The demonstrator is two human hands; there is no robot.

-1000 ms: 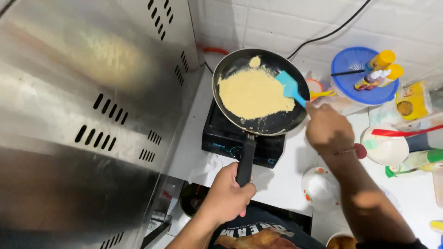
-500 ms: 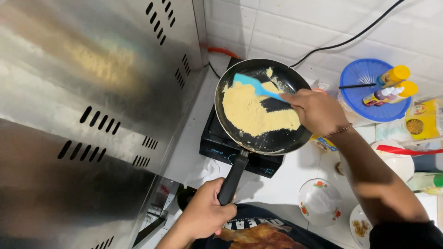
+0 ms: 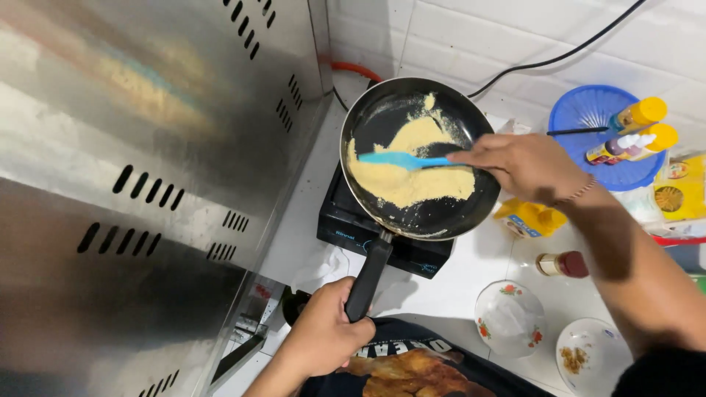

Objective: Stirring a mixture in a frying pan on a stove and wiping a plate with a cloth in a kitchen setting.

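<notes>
**Yellow batter worked in the pan on a cramped kitchen counter**

A white tiled wall backs a narrow white counter (image 3: 471, 283), hemmed in on the left by a tall stainless steel cabinet (image 3: 147, 184) with rows of vent slots. On the counter sits a black single-burner cooktop (image 3: 346, 224), and above it a black frying pan (image 3: 382, 117), tilted a little toward the far side.

The left hand (image 3: 323, 334) has its fingers wrapped tight around the pan's black handle (image 3: 368, 276) at the near end. The right hand (image 3: 526, 165) reaches in from the right, its fingers closed on the handle of a light blue spatula (image 3: 401, 159), whose blade lies flat across the middle of the pan on top of a pale yellow batter (image 3: 412, 184).

Judging from the surface, the batter looks partly set: it holds together as a sheet in the near half, while the far half shows bare black pan with a torn strip and smears, so it seems scraped or folded in places, with no browning visible.

To the right stand a blue plastic basket (image 3: 588, 110) holding two yellow-capped bottles (image 3: 636, 117), a yellow packet (image 3: 526, 218), a small red-capped bottle (image 3: 562, 265), and nearer, two floral bowls (image 3: 507, 320), one with brown crumbs.
</notes>
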